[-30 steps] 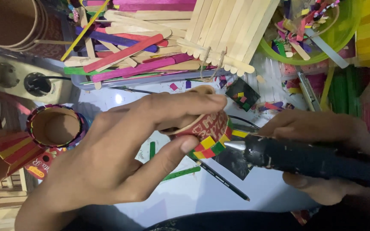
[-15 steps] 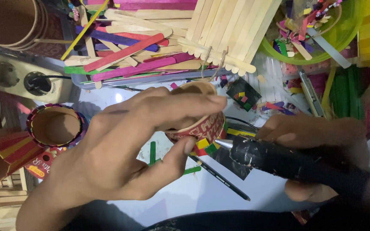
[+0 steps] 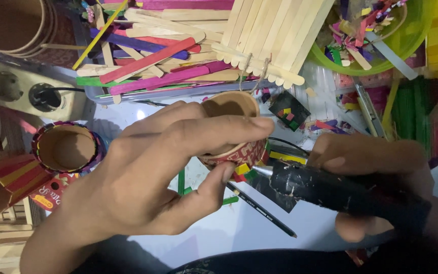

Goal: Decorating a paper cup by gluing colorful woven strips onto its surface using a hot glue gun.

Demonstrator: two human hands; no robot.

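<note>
My left hand [image 3: 158, 177] grips a small paper cup [image 3: 231, 106] lying on its side, its brown mouth facing away from me. Small coloured squares [image 3: 243, 171] are stuck along the cup's red outer wall. My right hand [image 3: 366, 162] holds a black glue gun [image 3: 330, 190], and its metal nozzle [image 3: 261, 170] touches the cup's wall just beside those squares. A black pencil [image 3: 262, 210] lies on the white surface under both hands.
A pile of coloured and plain craft sticks [image 3: 178, 56] lies at the back. A green bowl [image 3: 411, 45] of stick scraps sits at the back right. A decorated cup [image 3: 67, 148] stands at the left, near a white power strip [image 3: 21, 91].
My right hand has brought the glue gun leftward and slightly down, so its nozzle now meets the cup's wall. My left hand has turned the cup a little.
</note>
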